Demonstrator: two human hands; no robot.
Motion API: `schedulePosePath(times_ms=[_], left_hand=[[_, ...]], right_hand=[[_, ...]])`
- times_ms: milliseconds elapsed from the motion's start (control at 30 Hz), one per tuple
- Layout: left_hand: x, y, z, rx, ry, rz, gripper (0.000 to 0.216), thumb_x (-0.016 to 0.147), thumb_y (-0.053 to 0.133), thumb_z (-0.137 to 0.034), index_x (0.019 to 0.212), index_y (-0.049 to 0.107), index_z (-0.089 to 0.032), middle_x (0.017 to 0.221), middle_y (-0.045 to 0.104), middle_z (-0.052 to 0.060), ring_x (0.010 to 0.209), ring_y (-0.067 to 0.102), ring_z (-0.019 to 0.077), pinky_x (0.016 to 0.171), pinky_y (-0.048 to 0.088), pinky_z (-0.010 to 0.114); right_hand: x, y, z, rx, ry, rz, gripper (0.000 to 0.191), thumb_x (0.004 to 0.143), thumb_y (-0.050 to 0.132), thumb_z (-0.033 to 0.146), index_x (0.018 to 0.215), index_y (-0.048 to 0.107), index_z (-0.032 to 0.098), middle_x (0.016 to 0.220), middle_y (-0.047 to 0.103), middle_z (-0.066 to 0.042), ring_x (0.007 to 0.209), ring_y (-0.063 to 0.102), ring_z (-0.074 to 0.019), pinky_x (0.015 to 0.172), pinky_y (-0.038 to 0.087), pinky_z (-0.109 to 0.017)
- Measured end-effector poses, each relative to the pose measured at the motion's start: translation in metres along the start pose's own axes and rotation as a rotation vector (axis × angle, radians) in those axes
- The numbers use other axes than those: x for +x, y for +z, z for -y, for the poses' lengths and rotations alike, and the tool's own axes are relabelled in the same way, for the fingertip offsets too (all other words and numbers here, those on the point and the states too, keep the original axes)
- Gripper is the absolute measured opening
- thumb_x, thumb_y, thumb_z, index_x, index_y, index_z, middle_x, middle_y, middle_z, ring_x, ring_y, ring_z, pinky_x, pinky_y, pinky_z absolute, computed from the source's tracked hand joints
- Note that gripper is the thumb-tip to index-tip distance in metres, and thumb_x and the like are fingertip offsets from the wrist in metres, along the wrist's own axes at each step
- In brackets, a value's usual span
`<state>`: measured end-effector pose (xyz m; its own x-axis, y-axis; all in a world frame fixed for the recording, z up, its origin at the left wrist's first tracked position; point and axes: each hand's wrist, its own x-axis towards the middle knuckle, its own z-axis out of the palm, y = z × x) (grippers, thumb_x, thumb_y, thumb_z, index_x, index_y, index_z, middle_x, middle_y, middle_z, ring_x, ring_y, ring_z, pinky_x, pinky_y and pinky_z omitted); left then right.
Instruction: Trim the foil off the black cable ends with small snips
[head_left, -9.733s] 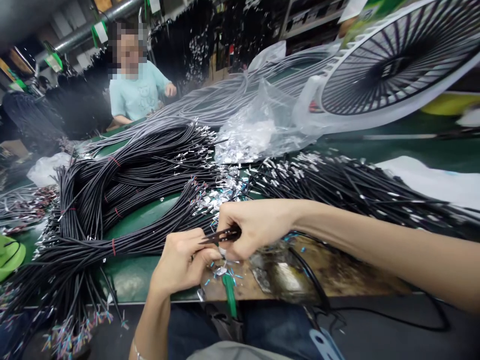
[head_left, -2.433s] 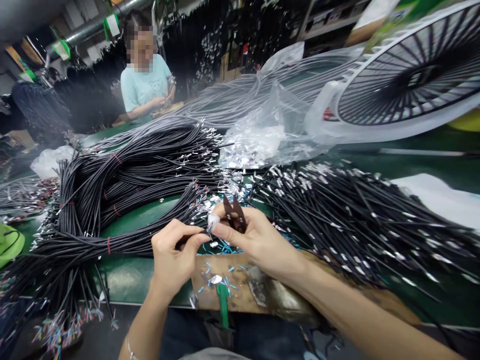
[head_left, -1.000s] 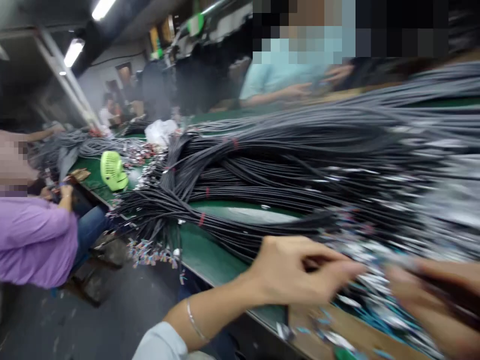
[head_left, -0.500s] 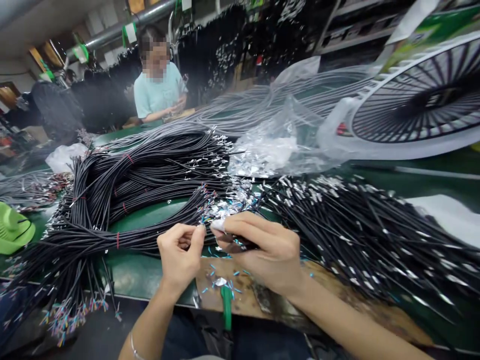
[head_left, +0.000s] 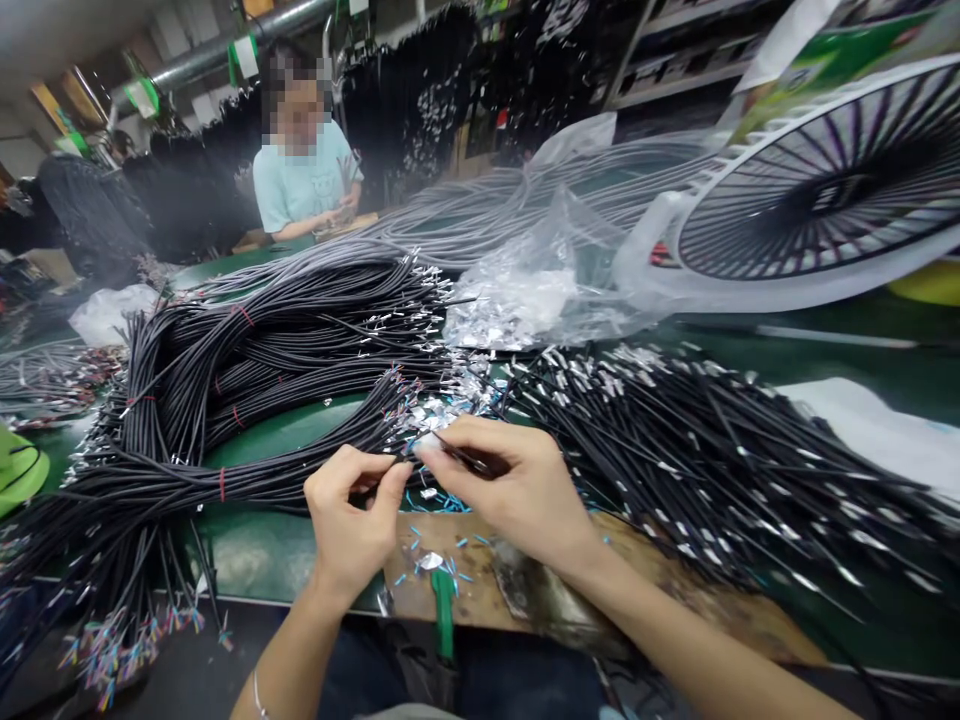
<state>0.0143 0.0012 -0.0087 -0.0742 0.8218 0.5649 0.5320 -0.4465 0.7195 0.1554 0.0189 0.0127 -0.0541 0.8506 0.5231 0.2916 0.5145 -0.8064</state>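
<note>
My left hand (head_left: 352,525) pinches the end of a black cable (head_left: 300,480) from the big bundle of black cables (head_left: 225,380) on the left. My right hand (head_left: 517,490) is closed round small dark snips (head_left: 469,460), its fingertips meeting the left hand at the cable's end. Both hands hover over a worn wooden board (head_left: 525,580) strewn with blue wire scraps and bits of foil. A second heap of black cables (head_left: 712,450) with foil-wrapped ends spreads out to the right.
The green table (head_left: 300,430) bears a clear plastic bag of foil scraps (head_left: 540,290), grey cables behind it and a white fan (head_left: 810,190) at right. A person in a light blue shirt (head_left: 300,180) works across the table. A green object (head_left: 19,470) lies far left.
One second ago the view swung left to other workers; it is now back on the board. Since half a second ago my hands have barely moved, still pinched together at the cable's end.
</note>
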Motion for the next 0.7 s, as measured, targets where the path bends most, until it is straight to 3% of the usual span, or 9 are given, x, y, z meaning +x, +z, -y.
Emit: schedulePosePath(times_ms=[367,700], left_hand=[[-0.0021,0.0042,0.0029,-0.007,0.007,-0.017,0.015,0.077,0.063,-0.026,0.065,0.065,-0.017,0.055,0.057,-0.001,0.049,0.049,0.0098,0.045,0.036,0.021],[-0.0014,0.0026,0.0015,-0.032,-0.021,-0.010,0.014,0.077,0.063,-0.024,0.065,0.065,-0.017,0.055,0.056,-0.002,0.049,0.048,0.0089,0.046,0.036,0.020]], right_hand=[[0.0021,-0.0012,0.0030,0.069,0.110,0.017,0.024,0.068,0.055,0.022,0.046,0.047,0.019,0.044,0.041,0.003,0.043,0.036,-0.0087,0.040,0.029,-0.022],[0.0011,-0.0014,0.0040,0.037,0.099,0.042,0.023,0.069,0.054,0.022,0.047,0.049,0.018,0.045,0.041,0.003,0.044,0.035,-0.0084,0.041,0.029,-0.022]])
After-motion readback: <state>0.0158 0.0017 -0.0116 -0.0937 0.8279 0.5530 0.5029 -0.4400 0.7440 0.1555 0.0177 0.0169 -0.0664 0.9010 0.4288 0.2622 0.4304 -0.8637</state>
